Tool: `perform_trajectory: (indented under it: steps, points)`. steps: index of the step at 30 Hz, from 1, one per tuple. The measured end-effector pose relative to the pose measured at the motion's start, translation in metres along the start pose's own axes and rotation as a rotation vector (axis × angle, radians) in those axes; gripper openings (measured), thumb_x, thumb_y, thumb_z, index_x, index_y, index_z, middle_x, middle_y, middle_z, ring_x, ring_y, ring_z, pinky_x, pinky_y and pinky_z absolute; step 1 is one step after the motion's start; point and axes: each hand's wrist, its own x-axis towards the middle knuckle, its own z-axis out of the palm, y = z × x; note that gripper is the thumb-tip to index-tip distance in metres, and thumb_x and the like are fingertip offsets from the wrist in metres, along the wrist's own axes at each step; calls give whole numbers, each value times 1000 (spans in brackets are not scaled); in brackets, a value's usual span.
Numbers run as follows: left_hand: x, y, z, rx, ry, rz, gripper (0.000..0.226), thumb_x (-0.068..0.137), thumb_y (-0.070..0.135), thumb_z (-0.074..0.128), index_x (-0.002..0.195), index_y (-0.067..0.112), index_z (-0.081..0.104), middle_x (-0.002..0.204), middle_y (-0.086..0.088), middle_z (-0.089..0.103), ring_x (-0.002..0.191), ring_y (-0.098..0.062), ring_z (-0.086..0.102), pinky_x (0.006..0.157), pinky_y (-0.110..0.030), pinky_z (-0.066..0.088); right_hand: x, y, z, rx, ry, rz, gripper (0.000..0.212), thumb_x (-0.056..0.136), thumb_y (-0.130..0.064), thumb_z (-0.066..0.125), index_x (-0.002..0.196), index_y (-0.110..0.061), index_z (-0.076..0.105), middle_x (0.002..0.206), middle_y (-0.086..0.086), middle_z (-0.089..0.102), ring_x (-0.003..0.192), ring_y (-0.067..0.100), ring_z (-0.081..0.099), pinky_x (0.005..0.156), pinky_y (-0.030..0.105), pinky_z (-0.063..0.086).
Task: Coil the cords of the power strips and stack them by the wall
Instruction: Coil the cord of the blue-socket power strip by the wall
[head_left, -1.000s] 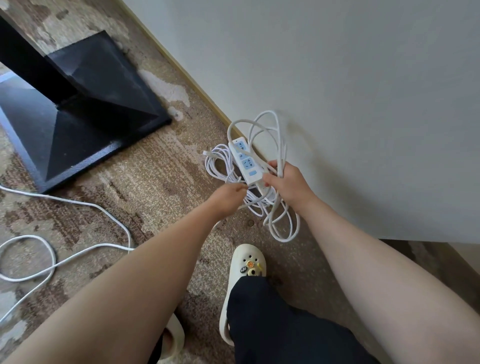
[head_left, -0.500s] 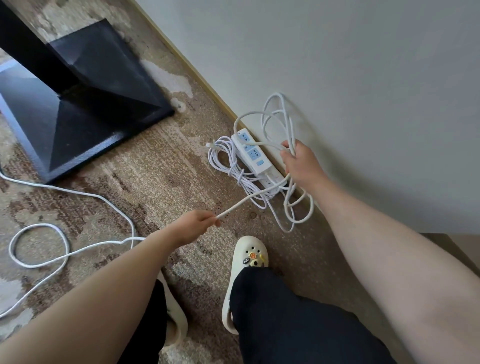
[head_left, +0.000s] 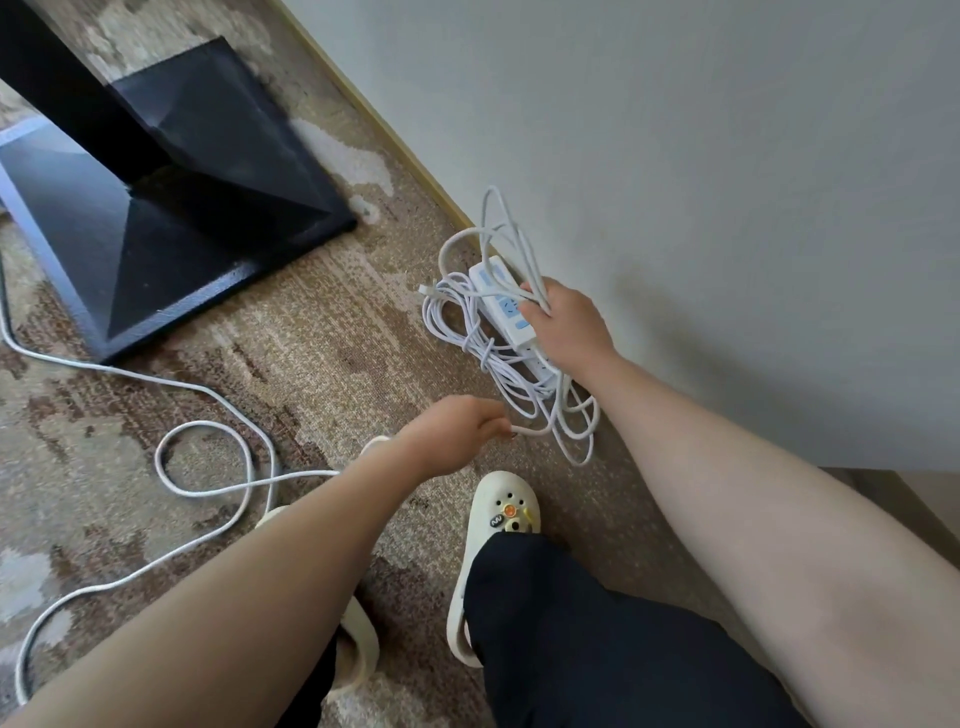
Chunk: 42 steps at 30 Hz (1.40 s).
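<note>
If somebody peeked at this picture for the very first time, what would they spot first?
Probably the tangle of white cord by the wall, with a white power strip in it; the right hand grips some loops while the left hand pinches a strand. Next, the big black stand base on the carpet at the upper left, and the loose white cable snaking along the floor on the left.

Head-worn view, forward and downward
</note>
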Motion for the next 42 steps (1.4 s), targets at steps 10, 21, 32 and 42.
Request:
perform_trajectory:
  steps: [10, 21, 32, 42]
  points:
    - [-38, -72, -42, -146, 81, -188, 20, 100, 27, 48, 103, 30, 68, 67, 5, 52, 56, -10, 42, 54, -23, 36, 13, 30, -36, -401, 19, -198, 36, 101, -23, 49, 133, -8, 54, 117, 19, 66, 102, 40, 61, 80, 42, 46]
    - [-31, -4, -36, 27, -73, -3, 18, 99, 33, 49, 95, 34, 66, 77, 14, 61, 59, 1, 48, 60, -15, 39, 15, 7, -25, -23, -20, 69, 24, 96, -31, 56, 109, -15, 67, 90, 6, 69, 86, 27, 63, 79, 40, 53]
    - [12, 36, -21, -150, 435, -65, 29, 95, 34, 58, 66, 31, 57, 66, 4, 64, 51, -7, 50, 54, -28, 46, -14, -2, -29, 283, -396, 115, 15, 94, -15, 60, 85, -13, 71, 63, -1, 66, 52, 6, 56, 54, 21, 47]
    - [24, 44, -16, -388, 652, -239, 31, 81, 40, 73, 74, 14, 59, 65, -4, 66, 47, -12, 47, 46, -32, 42, -27, 6, -34, 494, -471, 136, 29, 99, -22, 57, 85, -2, 71, 61, 5, 60, 49, 13, 50, 53, 25, 45]
